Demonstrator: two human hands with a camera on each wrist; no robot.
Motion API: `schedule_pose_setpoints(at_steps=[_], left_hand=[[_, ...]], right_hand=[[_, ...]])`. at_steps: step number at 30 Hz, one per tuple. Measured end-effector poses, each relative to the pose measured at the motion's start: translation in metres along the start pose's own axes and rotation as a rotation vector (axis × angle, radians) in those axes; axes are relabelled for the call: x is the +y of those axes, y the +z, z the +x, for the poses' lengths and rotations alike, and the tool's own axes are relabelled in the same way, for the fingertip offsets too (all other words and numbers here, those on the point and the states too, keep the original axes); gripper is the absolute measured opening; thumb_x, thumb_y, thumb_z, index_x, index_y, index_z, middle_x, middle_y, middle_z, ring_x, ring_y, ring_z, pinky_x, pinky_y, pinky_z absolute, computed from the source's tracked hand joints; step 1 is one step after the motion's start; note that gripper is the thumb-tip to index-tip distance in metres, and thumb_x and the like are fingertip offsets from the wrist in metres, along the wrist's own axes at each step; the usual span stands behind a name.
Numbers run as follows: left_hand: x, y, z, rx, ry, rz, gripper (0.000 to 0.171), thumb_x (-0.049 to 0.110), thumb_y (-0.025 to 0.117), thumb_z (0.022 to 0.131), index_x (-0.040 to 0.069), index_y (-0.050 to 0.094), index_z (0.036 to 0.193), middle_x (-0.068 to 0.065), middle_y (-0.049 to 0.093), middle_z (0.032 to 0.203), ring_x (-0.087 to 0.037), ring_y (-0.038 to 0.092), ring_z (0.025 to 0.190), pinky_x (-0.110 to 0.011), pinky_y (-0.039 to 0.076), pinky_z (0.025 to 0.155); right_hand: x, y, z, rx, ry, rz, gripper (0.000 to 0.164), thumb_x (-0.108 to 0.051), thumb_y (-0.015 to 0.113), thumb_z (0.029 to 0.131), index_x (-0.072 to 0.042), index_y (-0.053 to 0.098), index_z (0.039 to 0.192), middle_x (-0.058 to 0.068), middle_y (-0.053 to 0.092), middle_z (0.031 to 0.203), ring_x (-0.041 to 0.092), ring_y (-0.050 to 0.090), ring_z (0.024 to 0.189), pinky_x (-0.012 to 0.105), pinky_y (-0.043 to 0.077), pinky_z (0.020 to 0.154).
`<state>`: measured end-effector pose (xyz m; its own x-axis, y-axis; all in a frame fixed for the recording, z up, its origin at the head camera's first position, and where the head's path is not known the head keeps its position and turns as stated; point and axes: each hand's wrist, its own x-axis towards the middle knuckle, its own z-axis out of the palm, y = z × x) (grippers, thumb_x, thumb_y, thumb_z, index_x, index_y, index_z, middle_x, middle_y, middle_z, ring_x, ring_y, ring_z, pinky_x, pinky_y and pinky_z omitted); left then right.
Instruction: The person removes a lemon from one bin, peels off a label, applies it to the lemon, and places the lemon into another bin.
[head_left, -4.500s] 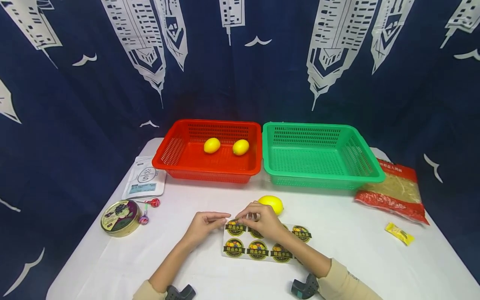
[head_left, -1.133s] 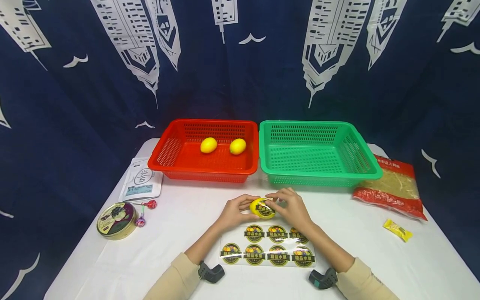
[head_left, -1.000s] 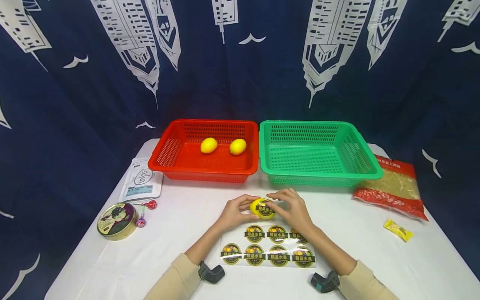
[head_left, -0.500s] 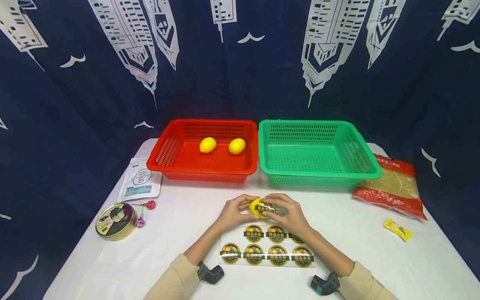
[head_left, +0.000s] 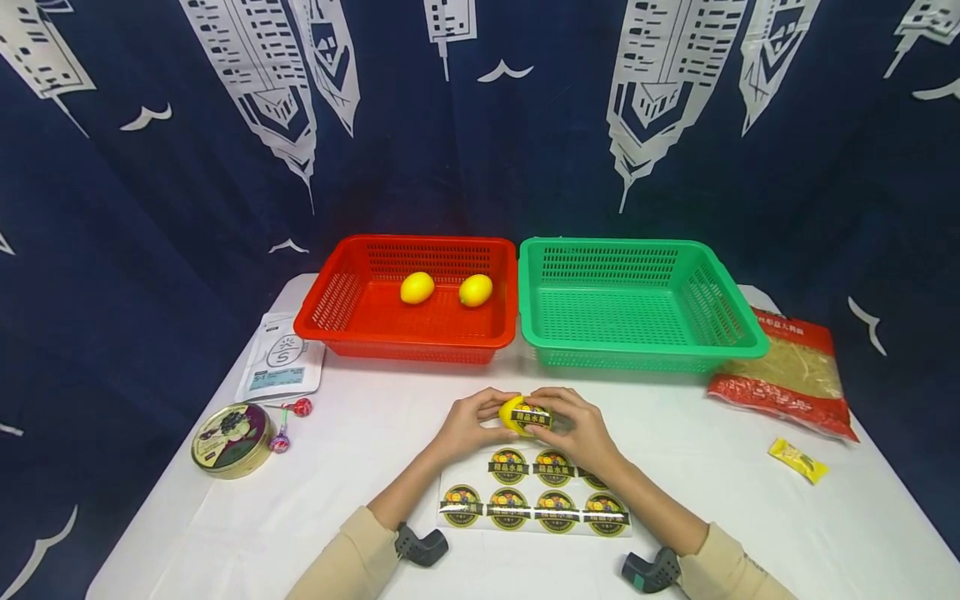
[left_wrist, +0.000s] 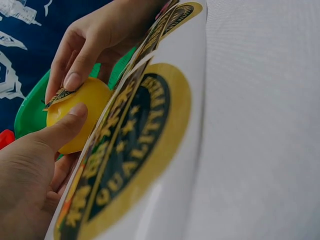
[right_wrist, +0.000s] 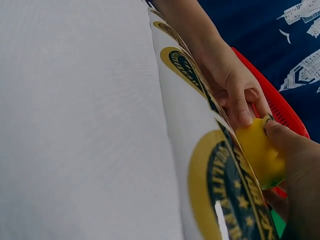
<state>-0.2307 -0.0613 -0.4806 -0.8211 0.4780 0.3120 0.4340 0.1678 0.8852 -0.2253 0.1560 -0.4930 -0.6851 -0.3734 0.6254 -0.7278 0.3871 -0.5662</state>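
Between both hands, just beyond the sticker sheet [head_left: 465, 467], is a yellow lemon [head_left: 510, 416]. My left hand [head_left: 467, 427] grips its left end, with the thumb along the near side. My right hand [head_left: 583, 425] holds the right end, fingers over the top and thumb at the lower edge of a round black-and-gold sticker [head_left: 531, 416]. That sticker lies against the lemon's near face. In the left wrist view, one sticker edge [left_wrist: 59, 98] stands slightly off the lemon [left_wrist: 90, 112]. The sheet bears several more stickers, and its upper left spot is bare.
Behind are a red basket [head_left: 420, 343] with two lemons [head_left: 417, 288] and a green basket [head_left: 645, 348]. At left lie a white pouch [head_left: 281, 358], a round tin [head_left: 232, 440] and two lollipops [head_left: 302, 407]. A red noodle bag [head_left: 787, 375] and yellow candy [head_left: 797, 461] lie at right.
Earlier both hands were at the sheet's upper left sticker and the lemon lay behind. Now the lemon is held with a sticker on it. Lately the right fingers slid left over the lemon.
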Motion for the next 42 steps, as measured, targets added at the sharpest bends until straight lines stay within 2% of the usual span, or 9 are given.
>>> schedule_pose_setpoints(at_steps=[7,9,12,17,22,32,37,42], left_hand=[[-0.026,0.004,0.003,0.019,-0.027,0.012,0.046,0.007,0.080,0.070,0.005,0.060,0.112,-0.007,0.060,0.121,-0.020,0.058,0.107,-0.023,0.048,0.088],[-0.028,0.004,0.003,0.013,-0.022,0.002,0.046,0.009,0.080,0.070,0.006,0.060,0.112,-0.007,0.060,0.121,-0.020,0.058,0.107,-0.023,0.048,0.088],[-0.027,0.002,0.003,-0.010,-0.035,-0.034,0.045,0.012,0.080,0.071,0.007,0.060,0.112,-0.006,0.059,0.122,-0.019,0.058,0.108,-0.023,0.047,0.089],[-0.020,0.000,0.005,-0.039,-0.119,-0.123,0.037,0.015,0.074,0.080,0.006,0.058,0.112,-0.010,0.060,0.120,-0.022,0.058,0.108,-0.026,0.049,0.088],[-0.014,0.000,0.007,-0.027,-0.188,-0.129,0.031,0.022,0.070,0.084,0.008,0.058,0.109,-0.011,0.063,0.115,-0.019,0.061,0.104,-0.026,0.051,0.084],[-0.019,0.005,0.010,0.018,-0.205,-0.168,0.029,0.020,0.073,0.080,0.007,0.058,0.102,-0.010,0.066,0.108,-0.017,0.064,0.097,-0.027,0.053,0.079],[-0.019,0.004,0.011,0.011,-0.203,-0.186,0.029,0.014,0.071,0.082,0.003,0.057,0.104,-0.013,0.064,0.110,-0.022,0.062,0.100,-0.028,0.053,0.080],[-0.014,0.002,0.010,-0.005,-0.211,-0.186,0.026,0.012,0.071,0.082,0.004,0.058,0.103,-0.012,0.065,0.110,-0.018,0.063,0.099,-0.028,0.053,0.080]], right_hand=[[-0.001,-0.001,0.000,-0.004,0.011,-0.007,0.042,-0.020,0.080,0.072,-0.009,0.067,0.111,0.003,0.062,0.114,0.018,0.055,0.106,0.027,0.041,0.097],[-0.001,-0.001,0.000,-0.006,0.013,-0.009,0.044,-0.021,0.080,0.072,-0.009,0.066,0.112,0.003,0.063,0.115,0.018,0.056,0.106,0.027,0.041,0.097],[-0.001,-0.001,-0.001,-0.011,0.016,-0.004,0.045,-0.021,0.080,0.071,-0.009,0.066,0.113,0.003,0.063,0.116,0.017,0.056,0.106,0.027,0.041,0.098],[0.000,0.000,-0.002,-0.020,0.009,0.002,0.047,-0.020,0.081,0.071,-0.009,0.065,0.113,0.004,0.062,0.117,0.019,0.055,0.107,0.029,0.041,0.098],[-0.001,0.001,-0.002,-0.029,-0.009,-0.003,0.048,-0.020,0.081,0.071,-0.009,0.065,0.114,0.003,0.061,0.118,0.020,0.055,0.108,0.029,0.042,0.098],[0.000,0.001,-0.002,-0.029,-0.026,-0.006,0.049,-0.019,0.081,0.070,-0.009,0.064,0.115,0.003,0.061,0.118,0.019,0.054,0.107,0.028,0.041,0.098],[0.000,0.001,-0.002,-0.032,-0.020,0.002,0.048,-0.020,0.081,0.071,-0.009,0.064,0.115,0.002,0.061,0.119,0.019,0.054,0.108,0.028,0.041,0.098],[0.003,0.002,-0.003,-0.034,-0.019,0.013,0.048,-0.019,0.081,0.071,-0.009,0.064,0.115,0.003,0.061,0.119,0.020,0.054,0.108,0.028,0.041,0.099]])
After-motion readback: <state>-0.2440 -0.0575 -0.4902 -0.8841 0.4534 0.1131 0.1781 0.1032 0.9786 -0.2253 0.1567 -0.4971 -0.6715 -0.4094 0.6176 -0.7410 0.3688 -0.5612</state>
